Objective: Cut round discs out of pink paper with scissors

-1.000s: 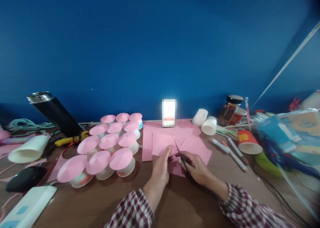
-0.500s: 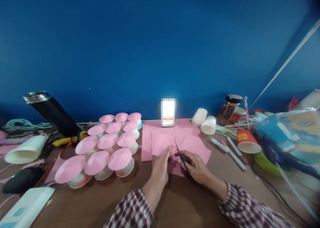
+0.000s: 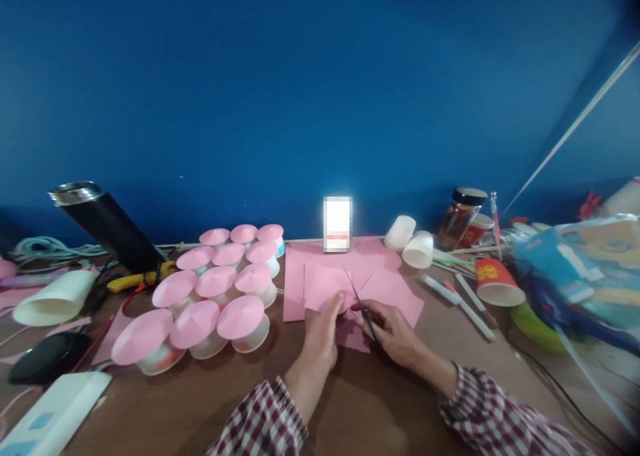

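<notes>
My left hand (image 3: 324, 329) pinches the near edge of a pink sheet of paper (image 3: 325, 284), its thumb lying on top. In my right hand (image 3: 393, 333) is a pair of dark scissors (image 3: 361, 303), the blades pointing up and left across the right part of that sheet. How far the blades are parted I cannot tell. More pink paper (image 3: 395, 296) lies beneath and around both hands. To the left stand several paper cups (image 3: 254, 336), each topped with a shallow pink paper cone (image 3: 241, 317).
Behind the paper a bright phone-like screen (image 3: 337, 224) leans at the blue wall. On the right are white cups (image 3: 418, 249), markers (image 3: 473, 316), a red cup (image 3: 497, 283) and a lidded jar (image 3: 461, 219). A black flask (image 3: 107, 226) and power strip (image 3: 60, 413) are left.
The whole view has shifted very slightly. Both hands, the scissors and the pink sheet keep nearly the same positions.
</notes>
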`<state>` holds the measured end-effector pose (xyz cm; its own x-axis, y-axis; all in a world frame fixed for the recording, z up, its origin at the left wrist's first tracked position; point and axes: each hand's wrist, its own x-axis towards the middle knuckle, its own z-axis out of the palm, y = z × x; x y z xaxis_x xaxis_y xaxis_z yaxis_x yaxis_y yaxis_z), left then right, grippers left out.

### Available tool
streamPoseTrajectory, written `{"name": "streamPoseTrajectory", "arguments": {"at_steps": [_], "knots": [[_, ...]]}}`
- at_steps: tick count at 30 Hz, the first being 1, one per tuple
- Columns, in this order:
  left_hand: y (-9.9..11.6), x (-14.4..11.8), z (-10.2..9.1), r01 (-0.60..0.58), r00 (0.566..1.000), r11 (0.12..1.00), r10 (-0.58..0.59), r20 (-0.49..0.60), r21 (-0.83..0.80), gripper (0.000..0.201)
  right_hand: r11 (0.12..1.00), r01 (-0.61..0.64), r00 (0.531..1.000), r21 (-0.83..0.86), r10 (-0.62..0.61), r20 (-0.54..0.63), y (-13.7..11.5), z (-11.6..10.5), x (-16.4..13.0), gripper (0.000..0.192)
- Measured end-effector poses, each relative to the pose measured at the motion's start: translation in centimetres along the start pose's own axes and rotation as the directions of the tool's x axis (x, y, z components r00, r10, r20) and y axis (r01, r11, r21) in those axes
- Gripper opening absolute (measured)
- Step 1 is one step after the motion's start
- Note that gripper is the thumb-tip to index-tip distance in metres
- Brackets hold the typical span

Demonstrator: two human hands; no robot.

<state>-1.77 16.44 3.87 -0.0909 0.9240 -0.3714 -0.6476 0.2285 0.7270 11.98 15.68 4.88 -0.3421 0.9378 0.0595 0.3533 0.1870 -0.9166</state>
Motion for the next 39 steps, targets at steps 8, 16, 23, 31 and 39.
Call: {"name": "streamPoseTrajectory", "arguments": {"at_steps": [8, 16, 23, 31, 39], "knots": [[0.14, -0.11, 0.13, -0.045, 0.999, 0.999, 0.046, -0.029, 0.022, 0.033, 0.999, -0.019, 1.0, 0.03, 0.019, -0.005, -0.21, 0.13, 0.05, 0.025], [-0.05, 0.04, 0.01, -0.033, 0.999, 0.999, 0.034, -0.024, 0.035, 0.03, 1.0, -0.015, 1.0, 0.012, 0.015, -0.009, -0.24, 0.11, 0.06, 0.025], [0.04, 0.2, 0.15, -0.013, 0.997, 0.999, 0.016, -0.07, 0.037, 0.03, 0.999, -0.014, 1.0, 0.035, 0.014, -0.005, -0.22, 0.11, 0.04, 0.024], [-0.37, 0.5, -0.22, -0.006, 0.998, 0.999, 0.008, -0.064, 0.032, 0.032, 0.997, -0.044, 0.999, 0.058, 0.045, -0.009, 0.24, 0.18, -0.01, 0.024], [-0.11, 0.32, -0.03, -0.008, 0.997, 0.999, 0.012, -0.073, 0.044, 0.029, 0.998, -0.034, 0.999, 0.058, 0.035, -0.007, 0.17, 0.17, 0.0, 0.026]]}}
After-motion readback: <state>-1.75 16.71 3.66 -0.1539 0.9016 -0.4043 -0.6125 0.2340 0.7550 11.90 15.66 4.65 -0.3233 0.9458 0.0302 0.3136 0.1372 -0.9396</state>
